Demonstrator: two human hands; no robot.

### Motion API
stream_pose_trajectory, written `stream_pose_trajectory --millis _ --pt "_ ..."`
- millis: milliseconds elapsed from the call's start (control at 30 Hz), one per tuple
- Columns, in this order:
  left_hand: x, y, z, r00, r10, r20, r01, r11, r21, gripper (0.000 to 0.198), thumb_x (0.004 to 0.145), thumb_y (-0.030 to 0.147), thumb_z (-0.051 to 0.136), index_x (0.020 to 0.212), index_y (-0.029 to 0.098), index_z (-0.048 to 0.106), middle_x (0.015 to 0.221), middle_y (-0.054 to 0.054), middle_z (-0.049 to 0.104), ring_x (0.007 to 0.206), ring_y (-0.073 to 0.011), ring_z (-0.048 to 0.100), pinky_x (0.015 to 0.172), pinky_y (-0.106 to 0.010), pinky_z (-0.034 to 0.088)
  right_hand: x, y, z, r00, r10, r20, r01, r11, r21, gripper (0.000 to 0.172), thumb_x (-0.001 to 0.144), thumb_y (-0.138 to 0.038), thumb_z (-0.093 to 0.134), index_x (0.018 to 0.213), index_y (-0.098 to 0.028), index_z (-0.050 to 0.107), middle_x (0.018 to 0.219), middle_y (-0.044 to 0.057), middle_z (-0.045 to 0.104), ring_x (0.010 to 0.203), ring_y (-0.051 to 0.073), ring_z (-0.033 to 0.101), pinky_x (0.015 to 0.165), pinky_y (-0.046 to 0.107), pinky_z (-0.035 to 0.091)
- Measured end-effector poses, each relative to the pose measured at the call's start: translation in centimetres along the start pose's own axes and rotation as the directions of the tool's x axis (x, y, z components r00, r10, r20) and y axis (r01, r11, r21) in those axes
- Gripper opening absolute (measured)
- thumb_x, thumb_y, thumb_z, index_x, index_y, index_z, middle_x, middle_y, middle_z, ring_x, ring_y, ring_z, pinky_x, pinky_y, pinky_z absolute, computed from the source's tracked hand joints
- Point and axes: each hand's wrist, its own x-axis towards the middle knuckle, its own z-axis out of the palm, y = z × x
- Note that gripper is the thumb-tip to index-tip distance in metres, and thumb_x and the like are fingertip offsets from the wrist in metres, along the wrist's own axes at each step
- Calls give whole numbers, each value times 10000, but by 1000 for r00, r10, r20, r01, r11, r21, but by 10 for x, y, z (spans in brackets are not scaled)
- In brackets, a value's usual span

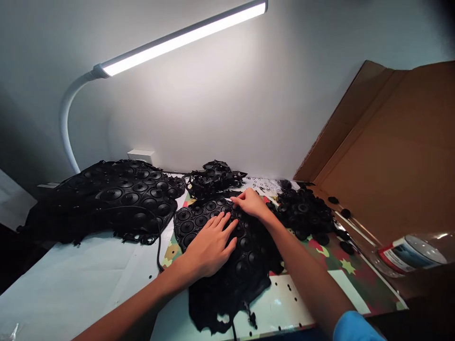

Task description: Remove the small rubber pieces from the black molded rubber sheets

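Note:
A black moulded rubber sheet (245,265), patterned with round disc shapes, lies on the table in front of me. My left hand (213,241) rests flat on it, fingers spread over the discs. At the sheet's far edge my right hand (250,202) is closed, thumb and forefinger pinching the rubber rim. Its other fingers are curled and partly hidden. To the right of that hand is a heap of loose black rubber discs (302,210). Torn rubber scraps (215,179) lie behind the sheet.
A stack of similar moulded sheets (131,194) lies on the left, a black cable (159,246) beside it. A lit lamp (185,40) hangs above. Cardboard (394,128) stands on the right, near a clear labelled container (408,255). Small black bits dot the table (95,270).

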Motion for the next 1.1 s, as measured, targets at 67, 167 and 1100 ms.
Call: stream_pose_trajectory --millis 67,167,1100 --pt "0 0 1 1000 -4 0 4 1000 -2 638 1159 484 411 1714 179 485 1801 -197 339 1696 -389 287 1367 -598 318 4 1 8 999 45 -13 -45 999 -6 393 971 -439 760 689 -170 816 579 22 649 569 151 520 626 309 326" --pt "0 -1 2 1000 -4 0 4 1000 2 641 1160 489 401 1717 180 477 1801 -191 347 1695 -390 296 1365 -600 318 8 2 15 997 74 -17 -73 997 38 379 956 -428 772 675 -176 802 599 20 666 593 146 525 625 302 313" --pt "-2 5 1 999 -2 -50 4 1000 23 599 1160 441 379 1687 181 497 1748 -204 454 1673 -402 358 1306 -795 242 17 -26 14 991 -9 133 9 1000 1 359 931 -456 830 717 -167 820 614 22 676 629 161 565 608 301 319"
